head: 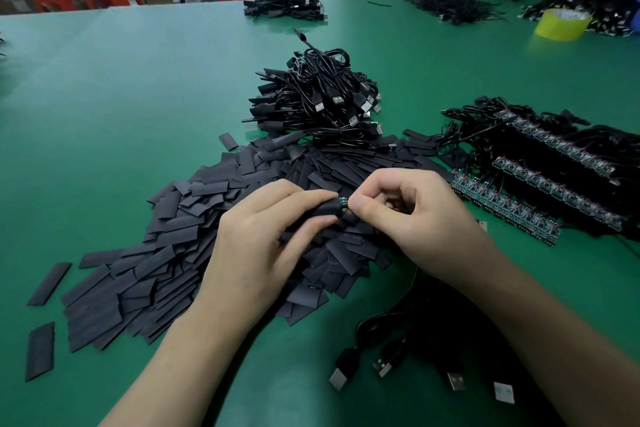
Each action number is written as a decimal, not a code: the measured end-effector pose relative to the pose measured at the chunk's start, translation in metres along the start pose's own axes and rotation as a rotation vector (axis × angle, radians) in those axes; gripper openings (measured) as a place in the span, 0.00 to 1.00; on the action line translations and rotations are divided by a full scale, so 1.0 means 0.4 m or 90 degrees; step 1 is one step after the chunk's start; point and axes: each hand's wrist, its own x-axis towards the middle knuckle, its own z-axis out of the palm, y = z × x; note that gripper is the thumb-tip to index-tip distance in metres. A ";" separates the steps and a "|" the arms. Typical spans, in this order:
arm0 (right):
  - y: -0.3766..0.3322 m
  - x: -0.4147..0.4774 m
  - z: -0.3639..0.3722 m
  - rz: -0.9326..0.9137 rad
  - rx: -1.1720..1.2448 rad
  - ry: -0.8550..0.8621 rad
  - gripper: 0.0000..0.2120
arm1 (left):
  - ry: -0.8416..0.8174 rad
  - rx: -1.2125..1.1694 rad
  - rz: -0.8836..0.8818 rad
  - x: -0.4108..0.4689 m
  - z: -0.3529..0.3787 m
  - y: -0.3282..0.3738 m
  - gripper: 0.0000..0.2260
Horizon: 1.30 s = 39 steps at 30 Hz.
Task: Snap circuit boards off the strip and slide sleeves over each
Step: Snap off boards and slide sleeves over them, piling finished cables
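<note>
**Sleeving mid-cycle, plenty of batch left**

Current unit: left hand [256,239] has its grip curled round one black sleeve [323,210], held just above the loose sleeve pile [166,253]; right hand [415,215] grip pinches the exposed end of the circuit board [343,202]; only a sliver of green shows between the two hands, so I judge the board nearly fully inside and this one on its last push.

Done: finished heap [322,104] at mid-desk, USB plugs facing right, black sleeved ends sticking out left; I read it as completed units, can't verify each one.

Left: at least three board strips [502,206] on the right side of the desk [138,97]; boards unsnapped, wires attached and trailing into a black tangle; rows look full or close to it; the sleeve pile is big too, spread from desk centre toward the left, with a few strays lying apart from it.

Unclear: loose cables [415,333] at the near edge under the right forearm; USB plugs visible, other ends hidden; can't tell if sleeved or waiting.

Estimate: well short of done; the heap is decent, but the stock of strips and sleeves implies many more cycles; after this unit the next job should be snapping a board off the nearest strip.
</note>
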 end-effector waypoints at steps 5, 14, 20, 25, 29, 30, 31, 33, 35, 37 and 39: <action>0.000 -0.001 0.002 0.003 -0.004 -0.005 0.09 | -0.001 0.005 0.011 0.000 -0.002 -0.002 0.09; -0.001 -0.001 0.004 0.009 -0.004 -0.018 0.10 | -0.012 -0.018 0.008 0.000 -0.004 0.004 0.10; -0.003 0.002 0.004 0.017 0.020 -0.022 0.10 | 0.001 -0.015 -0.027 0.002 -0.001 0.009 0.10; 0.000 0.003 0.016 0.027 0.040 0.016 0.11 | 0.094 0.040 -0.069 0.004 0.005 0.014 0.13; -0.008 -0.001 0.023 0.009 0.028 0.017 0.10 | 0.134 0.000 -0.106 0.004 0.004 0.018 0.12; -0.011 -0.002 0.023 0.009 0.021 0.011 0.10 | 0.133 -0.017 -0.114 0.005 0.004 0.021 0.11; -0.013 -0.003 0.023 0.010 0.011 0.004 0.10 | 0.131 -0.037 -0.121 0.006 0.004 0.023 0.11; -0.018 -0.004 0.024 0.013 -0.007 -0.008 0.10 | 0.124 -0.067 -0.138 0.007 0.005 0.025 0.10; -0.023 -0.007 0.025 0.013 -0.016 -0.017 0.10 | 0.121 -0.089 -0.159 0.006 0.007 0.025 0.10; -0.027 -0.009 0.026 0.011 -0.008 -0.021 0.10 | 0.119 -0.106 -0.177 0.005 0.008 0.025 0.09; -0.029 -0.009 0.028 0.008 -0.002 -0.020 0.10 | 0.115 -0.116 -0.185 0.006 0.010 0.027 0.09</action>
